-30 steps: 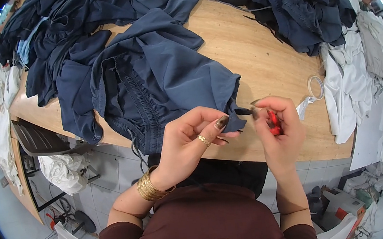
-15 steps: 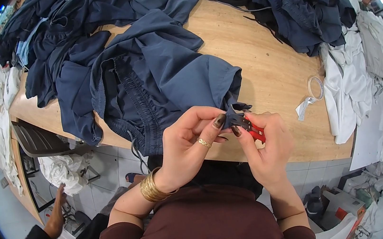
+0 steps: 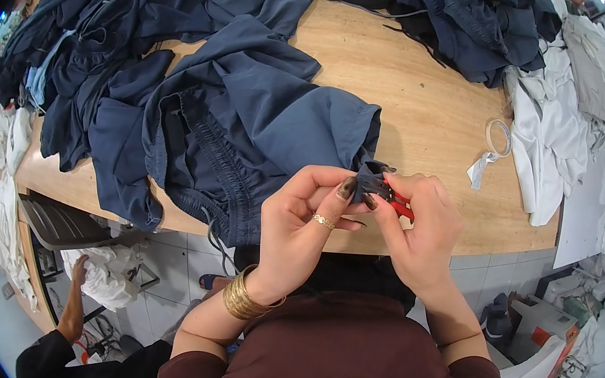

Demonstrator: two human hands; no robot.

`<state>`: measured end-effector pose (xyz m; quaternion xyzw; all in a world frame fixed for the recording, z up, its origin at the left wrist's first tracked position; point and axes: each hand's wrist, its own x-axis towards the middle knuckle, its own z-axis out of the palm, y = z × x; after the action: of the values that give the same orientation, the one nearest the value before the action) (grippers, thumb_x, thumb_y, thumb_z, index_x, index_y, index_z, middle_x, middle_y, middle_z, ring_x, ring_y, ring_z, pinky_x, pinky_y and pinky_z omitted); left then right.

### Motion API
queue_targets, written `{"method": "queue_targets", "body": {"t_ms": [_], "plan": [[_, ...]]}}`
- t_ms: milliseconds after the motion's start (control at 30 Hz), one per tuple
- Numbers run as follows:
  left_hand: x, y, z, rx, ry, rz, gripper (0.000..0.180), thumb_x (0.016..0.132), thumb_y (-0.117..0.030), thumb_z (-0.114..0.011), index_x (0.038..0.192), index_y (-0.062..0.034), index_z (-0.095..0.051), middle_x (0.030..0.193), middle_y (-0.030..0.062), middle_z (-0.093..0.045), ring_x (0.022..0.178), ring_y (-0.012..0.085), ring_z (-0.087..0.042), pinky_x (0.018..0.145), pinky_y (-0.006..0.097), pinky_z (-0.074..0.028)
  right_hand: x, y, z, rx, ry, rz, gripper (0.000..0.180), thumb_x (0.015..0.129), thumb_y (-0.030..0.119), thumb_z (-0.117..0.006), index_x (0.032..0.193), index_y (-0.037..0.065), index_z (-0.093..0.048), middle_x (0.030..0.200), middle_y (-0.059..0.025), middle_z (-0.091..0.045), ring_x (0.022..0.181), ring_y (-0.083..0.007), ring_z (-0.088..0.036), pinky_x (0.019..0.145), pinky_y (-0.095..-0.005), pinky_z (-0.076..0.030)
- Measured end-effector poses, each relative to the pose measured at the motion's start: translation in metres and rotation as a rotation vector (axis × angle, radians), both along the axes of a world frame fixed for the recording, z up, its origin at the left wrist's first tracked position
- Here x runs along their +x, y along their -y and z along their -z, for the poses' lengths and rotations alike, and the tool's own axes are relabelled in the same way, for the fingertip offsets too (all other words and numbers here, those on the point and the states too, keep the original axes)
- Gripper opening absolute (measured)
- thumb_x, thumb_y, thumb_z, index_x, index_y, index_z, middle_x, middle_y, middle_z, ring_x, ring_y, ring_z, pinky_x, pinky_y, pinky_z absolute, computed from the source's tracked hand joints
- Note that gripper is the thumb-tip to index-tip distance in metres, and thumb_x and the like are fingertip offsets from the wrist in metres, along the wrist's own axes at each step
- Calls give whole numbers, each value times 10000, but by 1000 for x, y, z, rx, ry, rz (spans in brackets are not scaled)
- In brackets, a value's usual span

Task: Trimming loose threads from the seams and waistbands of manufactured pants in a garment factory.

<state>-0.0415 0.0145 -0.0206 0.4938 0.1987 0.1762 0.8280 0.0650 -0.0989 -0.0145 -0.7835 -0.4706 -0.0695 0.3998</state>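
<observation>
Navy elastic-waist shorts (image 3: 271, 117) lie across the table in front of me, their waistband toward the left and one leg opening at the right. My left hand (image 3: 294, 216) is closed, pinching the edge of that leg between thumb and fingers. Small red-handled thread snips (image 3: 401, 208) are gripped in my right hand (image 3: 425, 223), whose thumb and fingertips meet the same bit of hem. The blades are mostly hidden by fingers and dark cloth, so I cannot tell whether they touch a thread.
Piles of navy garments cover the far left (image 3: 102, 32) and far right (image 3: 477, 9). A pale strip loop (image 3: 497, 141) lies right on the wooden table (image 3: 429, 113), beside white cloth (image 3: 549, 136). At lower left, another person's hand (image 3: 80, 271) touches white fabric (image 3: 113, 276).
My right fingers have shifted slightly inward at the hem, and less of the red handle shows. The other person's hand has moved up and left on the white fabric.
</observation>
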Motion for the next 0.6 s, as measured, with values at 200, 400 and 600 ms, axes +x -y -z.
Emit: {"method": "queue_targets", "body": {"t_ms": [200,400,600], "plan": [[1,1,0,-37,-9,6,224,949,-94,-472,1132,33,-494,1005,74,-635,902,106,-633,715,218,-537,-1,-3,3,10,46,33,234,726,120,-722,908,48,-594,724,-49,-573,581,-194,-505,490,-299,-395],[2,2,1,-35,4,8,224,948,-81,-466,1135,40,-489,1024,82,-630,907,115,-634,714,221,-537,-1,-2,6,23,57,37,231,730,116,-719,911,50,-592,706,-46,-562,562,-190,-496,478,-297,-387],[2,3,1,-28,-5,10,222,947,-69,-461,1135,45,-486,1034,89,-627,916,127,-637,720,224,-536,-2,-1,6,8,43,39,208,734,104,-713,897,49,-596,704,-47,-564,560,-191,-497,478,-299,-388]]}}
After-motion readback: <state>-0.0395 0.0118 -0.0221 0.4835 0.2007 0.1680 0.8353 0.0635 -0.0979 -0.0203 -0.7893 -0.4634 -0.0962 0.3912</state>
